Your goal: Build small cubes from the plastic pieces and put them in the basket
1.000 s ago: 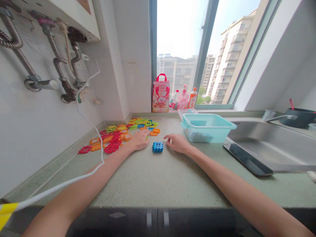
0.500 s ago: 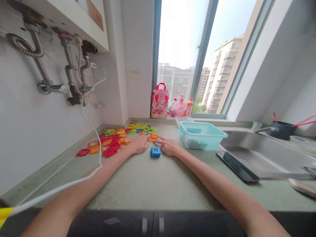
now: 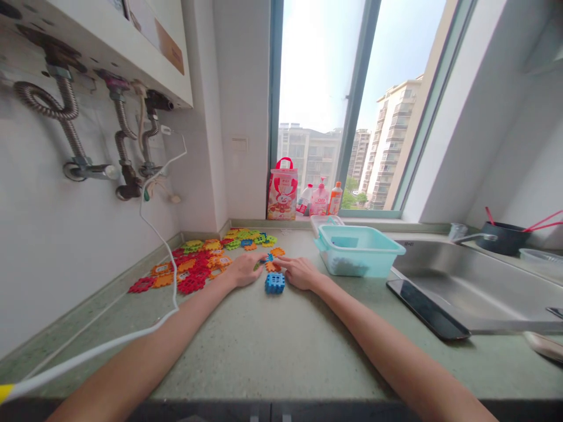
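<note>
My left hand [image 3: 247,268] rests low over the counter, its fingertips at a small blue piece [image 3: 269,258] and a bit of green; its fingers are curled round them. My right hand [image 3: 300,272] has a finger stretched onto the orange pieces [image 3: 273,266] between the hands. A blue block built from joined pieces [image 3: 275,283] stands just in front of them, touched by neither hand. To the left spreads a pile of red, orange and yellow pieces [image 3: 193,269], with green and blue ones [image 3: 247,241] behind.
A turquoise tub [image 3: 360,252] stands on the right, beside a phone [image 3: 426,308] and a sink [image 3: 475,281]. A white cable [image 3: 169,252] hangs across the left side. Bottles and a bag [image 3: 282,196] line the windowsill.
The view has tilted up slightly. Both hands are nearer the blue block, and the orange pieces between them now lie spread out, with a blue piece beside them.
</note>
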### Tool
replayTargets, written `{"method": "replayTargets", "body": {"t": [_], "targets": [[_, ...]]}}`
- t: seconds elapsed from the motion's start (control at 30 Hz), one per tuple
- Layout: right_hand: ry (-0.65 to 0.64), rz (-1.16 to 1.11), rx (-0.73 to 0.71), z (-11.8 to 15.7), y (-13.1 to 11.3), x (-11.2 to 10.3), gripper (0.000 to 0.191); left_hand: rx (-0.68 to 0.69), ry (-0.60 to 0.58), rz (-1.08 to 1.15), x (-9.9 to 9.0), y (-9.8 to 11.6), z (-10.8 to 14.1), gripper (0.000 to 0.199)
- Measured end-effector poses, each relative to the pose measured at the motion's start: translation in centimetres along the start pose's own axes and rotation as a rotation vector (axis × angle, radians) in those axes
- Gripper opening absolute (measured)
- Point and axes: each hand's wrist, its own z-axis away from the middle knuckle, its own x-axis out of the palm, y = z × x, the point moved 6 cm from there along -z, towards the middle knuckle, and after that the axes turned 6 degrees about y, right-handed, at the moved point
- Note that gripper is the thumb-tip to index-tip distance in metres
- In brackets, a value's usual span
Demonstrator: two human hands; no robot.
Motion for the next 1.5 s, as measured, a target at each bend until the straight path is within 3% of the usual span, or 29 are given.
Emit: {"method": "replayTargets", "body": {"t": [0.13, 0.3, 0.47, 0.57, 0.7, 0.83, 0.97, 1.17, 1.27, 1.4, 1.5], "targets": [[0.012, -0.012, 0.065, 0.0, 0.1, -0.2, 0.054, -0.086, 0.024, -0.136, -0.2, -0.4, 0.0, 0.042], [0.013, 0.058, 0.283, 0.6, 1.2, -0.2, 0.037, -0.13, 0.062, -0.276, -0.6, -0.6, 0.1, 0.038], [0.055, 0.094, 0.41, 1.2, 2.9, -0.3, 0.057, -0.111, 0.037, -0.308, -0.8, -0.8, 0.2, 0.032], [0.066, 0.082, 0.393, 1.4, 3.2, -0.3, 0.066, -0.071, 0.011, -0.283, -1.0, -0.6, 0.2, 0.032], [0.069, 0.065, 0.371, 1.4, 3.2, -0.2, 0.064, -0.002, 0.014, -0.255, -1.0, -0.1, 0.3, 0.034], [0.085, 0.041, 0.329, 1.4, 3.2, -0.1, 0.06, -0.063, 0.006, -0.264, -0.7, -0.6, 0.3, 0.041], [0.082, 0.021, 0.3, 1.5, 3.3, -0.2, 0.059, -0.051, -0.019, -0.205, -0.4, -0.7, 0.2, 0.034], [0.094, -0.004, 0.291, 1.6, 3.5, -0.3, 0.056, -0.1, 0.119, -0.168, -1.8, -1.0, 0.3, 0.045], [0.174, -0.055, 0.228, 1.5, 3.2, -0.8, 0.055, -0.079, 0.195, -0.097, -2.7, -0.7, 0.2, 0.048], [0.312, -0.137, 0.126, 1.2, 1.8, -1.9, 0.057, -0.089, 0.237, 0.131, -2.9, 0.0, -0.3, 0.042], [0.328, -0.15, 0.03, 1.0, 0.3, -2.4, 0.055, -0.045, 0.254, 0.229, -2.8, 1.4, -0.7, 0.046]]}}
